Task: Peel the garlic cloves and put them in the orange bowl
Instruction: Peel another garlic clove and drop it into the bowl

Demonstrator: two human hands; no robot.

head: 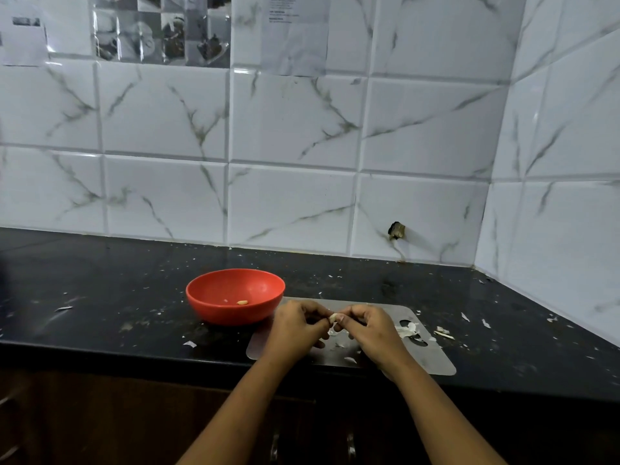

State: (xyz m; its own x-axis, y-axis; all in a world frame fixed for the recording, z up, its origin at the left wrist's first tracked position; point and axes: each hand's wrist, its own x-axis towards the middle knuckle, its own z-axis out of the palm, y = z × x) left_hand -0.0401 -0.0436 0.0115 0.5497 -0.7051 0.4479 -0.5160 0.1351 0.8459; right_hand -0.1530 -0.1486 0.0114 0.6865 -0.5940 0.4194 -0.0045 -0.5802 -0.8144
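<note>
Over the flat grey board [432, 362], the left hand [295, 325] and right hand [372, 325] share a narrow grip, pinching one small pale garlic clove [333, 317], seemingly mid-peel. At ten o'clock, the round orange plastic bowl [231, 314] holds one peeled yellowish clove [242, 302]. Whether more cloves wait is unclear.

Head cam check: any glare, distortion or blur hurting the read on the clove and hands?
Head view: wide-angle bowing bends the tile lines, most at the edges; glare streaks on the wall papers, text unreadable; dim light, cabinet fronts nearly black; the garlic clove pinched between left hand and right hand is small and soft, peel state unclear; orange bowl reads clearly.
</note>
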